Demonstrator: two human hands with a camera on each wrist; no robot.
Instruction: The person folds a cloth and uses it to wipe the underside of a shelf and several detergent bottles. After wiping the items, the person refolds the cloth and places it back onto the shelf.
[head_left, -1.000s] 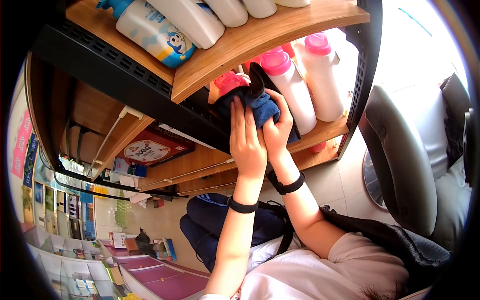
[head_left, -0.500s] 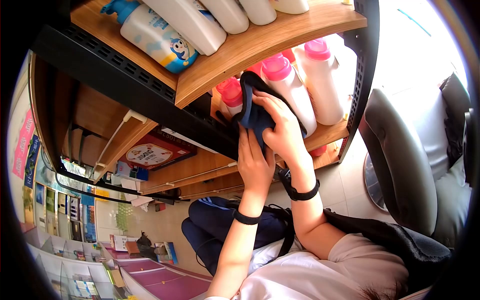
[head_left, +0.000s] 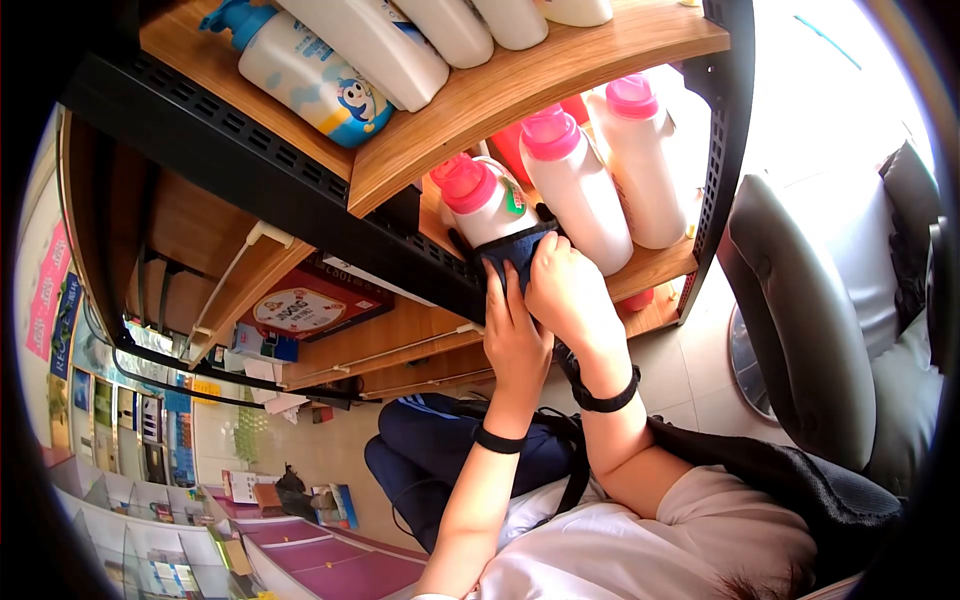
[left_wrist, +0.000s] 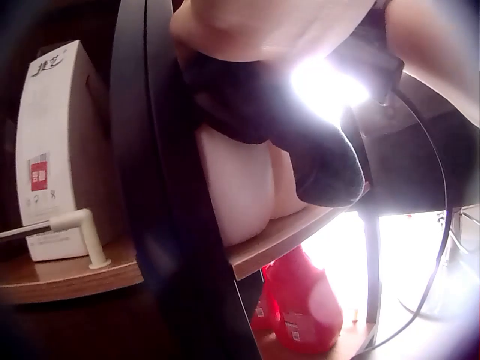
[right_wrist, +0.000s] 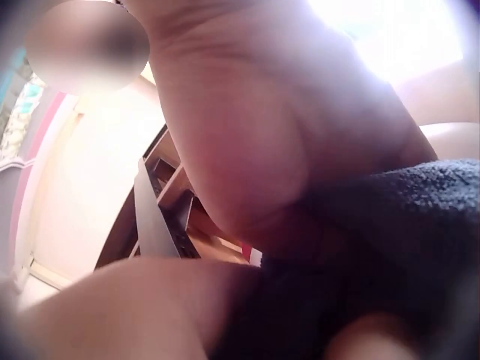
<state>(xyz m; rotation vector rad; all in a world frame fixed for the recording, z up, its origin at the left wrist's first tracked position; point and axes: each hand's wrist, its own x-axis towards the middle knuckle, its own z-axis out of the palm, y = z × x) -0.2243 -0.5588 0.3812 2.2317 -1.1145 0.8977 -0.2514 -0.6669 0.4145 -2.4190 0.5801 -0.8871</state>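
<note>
1. The left hand [head_left: 518,335] has its fingers extended nearly straight, lying flat on a dark blue cloth [head_left: 512,250] rather than wrapped about it.
2. The right hand [head_left: 572,295] sits just right of it, fingers bent in and gripping the cloth near its right edge; the fingertips are partly hidden.
3. The cloth lies against the near side of a white bottle [head_left: 492,222] with a pink cap [head_left: 463,182], covering the part farthest from that cap. Whether it reaches round the far side cannot be told.
4. This bottle is the leftmost of three on a wooden shelf [head_left: 660,268]; a green label [head_left: 515,197] shows on its right side.
5. To its right stand the middle bottle [head_left: 578,195] and the rightmost bottle [head_left: 645,175], both white with pink caps.
6. A black metal frame [head_left: 265,155] runs close by on the left.
7. Each wrist wears a black band.
8. On another shelf board, at far left, is a blue-topped pump bottle [head_left: 315,85].
9. A grey padded chair [head_left: 805,320] stands well apart, on the right.
</note>
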